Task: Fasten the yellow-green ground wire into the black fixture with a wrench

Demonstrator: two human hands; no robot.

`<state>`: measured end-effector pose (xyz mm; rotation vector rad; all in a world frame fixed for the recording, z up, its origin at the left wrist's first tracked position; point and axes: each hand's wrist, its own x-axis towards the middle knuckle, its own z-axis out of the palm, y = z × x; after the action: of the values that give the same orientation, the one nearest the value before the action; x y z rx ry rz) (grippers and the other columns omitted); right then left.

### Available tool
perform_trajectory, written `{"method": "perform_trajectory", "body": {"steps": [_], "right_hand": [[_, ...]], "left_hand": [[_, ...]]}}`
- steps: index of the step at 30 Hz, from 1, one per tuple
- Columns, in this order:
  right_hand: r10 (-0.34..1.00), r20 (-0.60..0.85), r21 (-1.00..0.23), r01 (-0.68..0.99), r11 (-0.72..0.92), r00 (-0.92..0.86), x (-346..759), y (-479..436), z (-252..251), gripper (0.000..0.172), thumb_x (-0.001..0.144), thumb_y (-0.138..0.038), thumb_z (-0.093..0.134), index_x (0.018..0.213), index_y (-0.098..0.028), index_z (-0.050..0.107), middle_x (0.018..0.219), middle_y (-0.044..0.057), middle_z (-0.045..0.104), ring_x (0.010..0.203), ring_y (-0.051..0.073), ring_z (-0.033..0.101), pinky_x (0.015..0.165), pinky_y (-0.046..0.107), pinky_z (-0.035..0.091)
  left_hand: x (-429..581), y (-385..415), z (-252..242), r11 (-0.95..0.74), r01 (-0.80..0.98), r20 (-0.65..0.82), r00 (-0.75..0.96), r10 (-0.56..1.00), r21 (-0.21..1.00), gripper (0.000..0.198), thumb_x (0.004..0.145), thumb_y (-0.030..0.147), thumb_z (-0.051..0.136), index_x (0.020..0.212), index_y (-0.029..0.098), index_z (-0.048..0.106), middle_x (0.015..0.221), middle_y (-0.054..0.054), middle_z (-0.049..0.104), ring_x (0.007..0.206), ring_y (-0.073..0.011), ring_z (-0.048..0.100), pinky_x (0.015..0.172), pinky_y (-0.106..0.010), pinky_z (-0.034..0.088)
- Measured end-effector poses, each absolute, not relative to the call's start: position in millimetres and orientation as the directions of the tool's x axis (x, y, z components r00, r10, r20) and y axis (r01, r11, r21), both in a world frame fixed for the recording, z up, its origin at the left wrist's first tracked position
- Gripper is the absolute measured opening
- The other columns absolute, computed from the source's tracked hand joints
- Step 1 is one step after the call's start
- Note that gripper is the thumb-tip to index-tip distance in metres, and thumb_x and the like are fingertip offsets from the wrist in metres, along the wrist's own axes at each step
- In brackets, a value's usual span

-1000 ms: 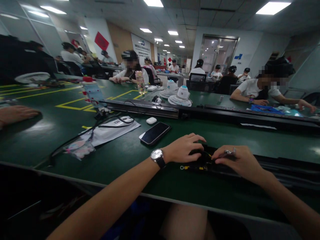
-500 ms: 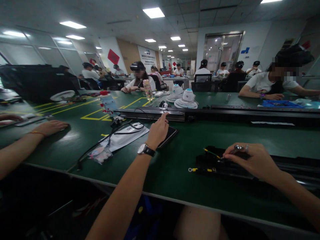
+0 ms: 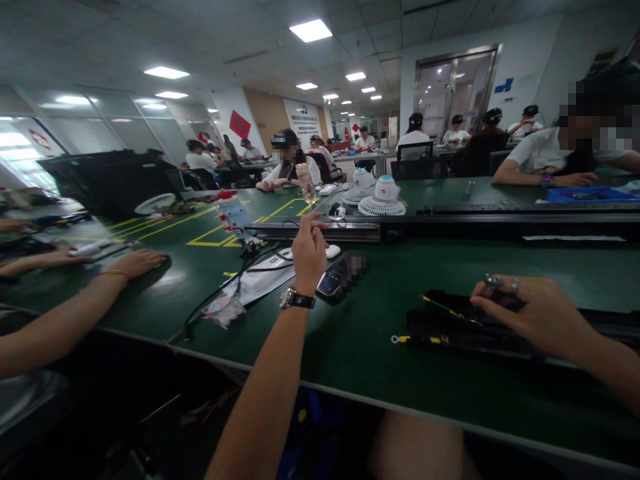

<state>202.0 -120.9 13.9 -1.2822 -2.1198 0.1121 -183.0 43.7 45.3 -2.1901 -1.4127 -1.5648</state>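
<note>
My left hand [image 3: 309, 257], a watch on its wrist, is raised with fingers loosely bent and apart, holding nothing. Beside it on the green table lies a phone [image 3: 334, 279] with its screen lit. My right hand [image 3: 537, 307] hovers over a long black part [image 3: 416, 323], thumb and fingers pinched together; what sits between them, if anything, is hidden. A thin green-and-yellow wire [image 3: 444, 307] lies on that part, just left of my fingertips. Nearer the table edge is a cable with a yellow sleeve and a ring terminal [image 3: 397, 339].
Left of my left hand are a white sheet [image 3: 260, 280], black cables and a small plastic bag [image 3: 223, 312]. A metal rail [image 3: 320, 231] crosses behind, with white fans [image 3: 383, 200] beyond. A co-worker's arm [image 3: 75, 317] rests on the table at left.
My left hand has lifted off the phone, and its screen now shows lit. My right hand has risen slightly away from the wire. The whole view has shifted a little.
</note>
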Motion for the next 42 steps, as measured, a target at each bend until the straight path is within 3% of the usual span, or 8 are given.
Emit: {"method": "perform_trajectory", "body": {"steps": [8,11,14,21,28,33,42], "right_hand": [[0.811,0.369,-0.400,0.711,0.579,-0.454,196.8,-116.7,15.2,0.019,0.100,-0.034,0.055,0.094,-0.020,0.066,0.083,0.002,0.069,0.069,0.016,0.066,0.064,0.028,0.049],[0.836,0.257,-0.390,0.739,0.549,-0.485,198.2,-116.3,16.4,0.023,0.102,-0.037,0.054,0.094,-0.020,0.066,0.077,0.001,0.067,0.065,0.017,0.063,0.062,0.029,0.045],[0.850,0.172,-0.419,0.744,0.521,-0.498,199.8,-117.0,17.0,0.028,0.103,-0.040,0.051,0.090,-0.020,0.066,0.071,0.000,0.065,0.059,0.015,0.060,0.058,0.029,0.042],[0.880,0.283,-0.463,0.749,0.474,-0.382,200.0,-119.0,21.3,0.025,0.103,-0.037,0.052,0.096,-0.021,0.069,0.068,-0.003,0.066,0.055,0.013,0.058,0.057,0.026,0.041],[0.874,0.078,-0.600,0.678,0.425,-0.479,204.5,-122.5,32.7,0.036,0.106,-0.048,0.045,0.101,-0.022,0.070,0.062,-0.004,0.063,0.054,0.013,0.059,0.056,0.026,0.043],[0.881,0.038,-0.673,0.640,0.371,-0.471,207.5,-124.0,34.4,0.038,0.105,-0.050,0.045,0.093,-0.021,0.067,0.074,-0.001,0.066,0.067,0.015,0.063,0.062,0.026,0.048],[0.848,0.001,-0.605,0.675,0.423,-0.530,201.3,-126.5,44.1,0.029,0.104,-0.045,0.051,0.097,-0.022,0.069,0.077,-0.001,0.067,0.065,0.015,0.061,0.061,0.026,0.045]], "left_hand": [[-164.2,38.3,40.6,-0.675,0.654,0.789,0.191,0.584,0.341,0.030,0.105,0.022,0.030,0.128,0.020,0.049,0.102,-0.002,0.068,0.061,-0.0079,0.059,0.069,-0.026,0.050],[-149.8,28.9,35.7,-0.724,0.636,0.764,0.318,0.561,0.267,0.030,0.104,0.020,0.029,0.127,0.019,0.049,0.103,-0.003,0.069,0.071,-0.0103,0.062,0.077,-0.028,0.050],[-125.3,13.9,26.4,-0.793,0.578,0.692,0.493,0.527,0.192,0.025,0.099,0.017,0.041,0.118,0.021,0.058,0.100,-0.001,0.071,0.085,-0.0135,0.064,0.087,-0.030,0.046],[-80.5,-17.0,9.8,-0.921,0.388,0.449,0.815,0.365,0.045,0.028,0.099,0.015,0.042,0.121,0.019,0.058,0.110,-0.004,0.068,0.097,-0.0157,0.061,0.092,-0.032,0.040],[-77.9,-19.8,6.5,-0.931,0.361,0.373,0.858,0.353,0.050,0.024,0.100,0.015,0.040,0.115,0.018,0.059,0.114,-0.006,0.065,0.103,-0.0173,0.059,0.090,-0.031,0.040],[-76.6,-19.0,4.1,-0.933,0.355,0.348,0.868,0.355,0.067,0.024,0.100,0.015,0.041,0.114,0.019,0.059,0.115,-0.006,0.064,0.103,-0.0180,0.058,0.090,-0.032,0.041],[-74.2,-15.8,4.5,-0.932,0.349,0.341,0.868,0.360,0.095,0.024,0.098,0.013,0.041,0.114,0.019,0.059,0.113,-0.006,0.065,0.104,-0.0176,0.059,0.091,-0.032,0.042]]}}
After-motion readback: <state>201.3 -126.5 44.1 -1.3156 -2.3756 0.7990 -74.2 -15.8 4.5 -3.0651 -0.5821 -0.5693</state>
